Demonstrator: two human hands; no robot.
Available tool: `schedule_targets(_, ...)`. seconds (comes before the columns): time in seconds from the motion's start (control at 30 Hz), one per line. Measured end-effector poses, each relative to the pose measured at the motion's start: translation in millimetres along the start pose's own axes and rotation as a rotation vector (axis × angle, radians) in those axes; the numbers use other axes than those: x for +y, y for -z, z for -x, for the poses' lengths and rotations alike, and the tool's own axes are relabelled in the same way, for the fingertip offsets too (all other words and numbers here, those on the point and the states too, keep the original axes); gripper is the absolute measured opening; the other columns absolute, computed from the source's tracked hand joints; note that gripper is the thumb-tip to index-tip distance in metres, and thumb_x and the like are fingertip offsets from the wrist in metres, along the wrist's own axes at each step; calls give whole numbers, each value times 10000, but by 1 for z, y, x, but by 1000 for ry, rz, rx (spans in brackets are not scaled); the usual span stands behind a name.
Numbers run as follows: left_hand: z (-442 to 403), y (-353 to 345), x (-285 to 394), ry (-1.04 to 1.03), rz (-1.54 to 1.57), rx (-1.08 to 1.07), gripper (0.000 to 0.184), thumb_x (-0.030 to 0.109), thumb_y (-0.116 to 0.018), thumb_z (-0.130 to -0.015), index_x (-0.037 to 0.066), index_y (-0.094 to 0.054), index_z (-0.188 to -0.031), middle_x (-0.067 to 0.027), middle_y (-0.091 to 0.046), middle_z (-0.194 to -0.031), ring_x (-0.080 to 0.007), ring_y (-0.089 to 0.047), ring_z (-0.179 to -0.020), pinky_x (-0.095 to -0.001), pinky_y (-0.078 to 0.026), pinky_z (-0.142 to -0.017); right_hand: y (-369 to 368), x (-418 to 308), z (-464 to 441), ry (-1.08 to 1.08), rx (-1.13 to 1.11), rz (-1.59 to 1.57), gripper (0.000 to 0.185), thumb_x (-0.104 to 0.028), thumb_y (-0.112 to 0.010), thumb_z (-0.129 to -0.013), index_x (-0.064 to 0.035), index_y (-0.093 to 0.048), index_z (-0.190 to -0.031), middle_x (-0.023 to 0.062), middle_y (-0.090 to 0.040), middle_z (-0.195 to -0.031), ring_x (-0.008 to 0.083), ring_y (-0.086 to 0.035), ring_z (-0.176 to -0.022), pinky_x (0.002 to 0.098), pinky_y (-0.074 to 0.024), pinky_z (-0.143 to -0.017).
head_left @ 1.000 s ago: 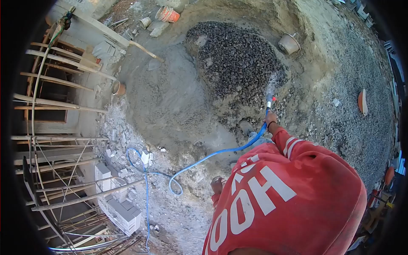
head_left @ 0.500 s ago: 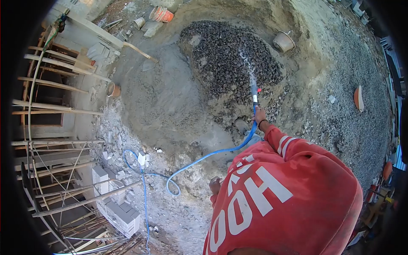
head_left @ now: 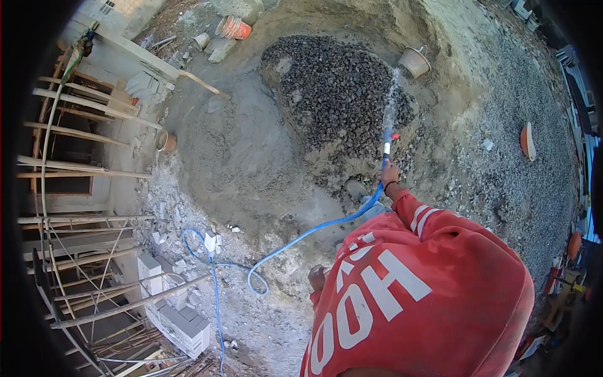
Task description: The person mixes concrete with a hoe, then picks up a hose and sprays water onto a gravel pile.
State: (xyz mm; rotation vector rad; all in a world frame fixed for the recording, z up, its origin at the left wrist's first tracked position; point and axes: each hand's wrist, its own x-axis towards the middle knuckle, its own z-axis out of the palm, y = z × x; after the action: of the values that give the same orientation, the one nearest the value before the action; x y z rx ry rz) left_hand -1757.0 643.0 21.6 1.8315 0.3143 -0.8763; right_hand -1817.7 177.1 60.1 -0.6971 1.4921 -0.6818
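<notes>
My right hand (head_left: pixel 390 171) is closed around the end of a blue hose (head_left: pixel 317 227), just behind its pale nozzle (head_left: pixel 387 149) with a red tap lever (head_left: pixel 395 136). A stream of water (head_left: pixel 391 100) shoots out over the right side of a dark, wet gravel heap (head_left: pixel 342 81), towards a tilted bucket (head_left: pixel 415 62). Low beside the red hoodie (head_left: pixel 440 283) hangs my left hand (head_left: pixel 317 277), away from the hose. It is small and shadowed, so its finger position is unclear.
Wet grey mortar (head_left: pixel 242 138) spreads left of the heap, with a wooden-handled tool (head_left: pixel 205 83) at its edge. Stacked orange buckets (head_left: pixel 233 27) lie at the back. Wooden poles (head_left: pixel 81 169), pale blocks (head_left: pixel 179 323) and rubble line the left. Loose gravel (head_left: pixel 534 188) covers the right.
My right hand has swung the nozzle slightly to the right. The water has moved from the heap's middle to its right edge near the tilted bucket.
</notes>
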Motion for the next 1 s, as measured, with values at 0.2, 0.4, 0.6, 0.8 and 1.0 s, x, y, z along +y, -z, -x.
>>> schedule_targets(0.2, -1, 2, 5, -33, -1, -11, 221, 80, -583, -804, -35, -618, -989, -164, -666, -846, -241, -660, -685, -311, -537, -573, -9, 8, -8, -9, -61, 82, 314, -378, -424, -965, -128, -456, -1153, 46, -468, -607, 158, -453, -397, 330, -418, -340)
schedule_targets(0.4, -19, 8, -42, -629, 137, -186, 205, 68, -582, -809, -29, -605, -987, -177, -663, -843, -248, -659, -661, -312, -535, -549, -27, -5, 20, 9, -203, 160, 285, -399, -446, -952, -114, -439, -948, 51, -472, -615, 154, -451, -403, 331, -423, -349)
schedule_targets(0.6, 21, -13, 25, -9, 126, -14, 272, 73, -625, -787, -24, -585, -1038, -180, -655, -910, -249, -659, -680, -309, -540, -548, -46, -9, 38, -87, -397, 191, 279, -429, -437, -948, -151, -416, -968, 40, -467, -620, 134, -424, -403, 317, -400, -364)
schedule_targets(0.8, 31, -69, 127, -599, -556, 46, 691, 156, -764, -641, 80, -469, -1261, -157, -602, -1064, -355, -548, -1052, -422, -415, -944, -64, -59, 89, -273, -451, 88, 255, -393, -453, -947, -142, -419, -921, 32, -465, -624, 125, -441, -429, 315, -403, -377)
schedule_targets(1.0, 17, -103, 174, -904, -773, -135, 568, 201, -767, -624, 108, -557, -1143, -145, -608, -1036, -365, -551, -1032, -424, -411, -929, -68, -151, 133, -542, -734, -87, 296, -407, -455, -947, -182, -334, -797, -22, -387, -615, 84, -356, -456, 266, -317, -414)
